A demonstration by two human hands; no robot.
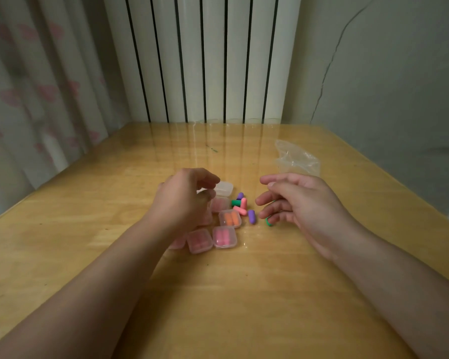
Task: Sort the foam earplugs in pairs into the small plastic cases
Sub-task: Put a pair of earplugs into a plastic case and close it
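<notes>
Between our hands, our left hand curled over an empty case, our right hand relaxed and holding nothing, a purple earplug lies pointing away from us.

I see worktop: pale wood, grain visible, glossy film on top mirroring radiator. Radiator: smooth, white, looks like painted metal. Cases: clear plastic, slight sheen, contents show through. Earplugs: matt foam, purple, pink, green. Bag: thin clear plastic, crinkled, shiny. Curtain: soft matt cloth, pink print. Wall: matt paint, cracked.
</notes>
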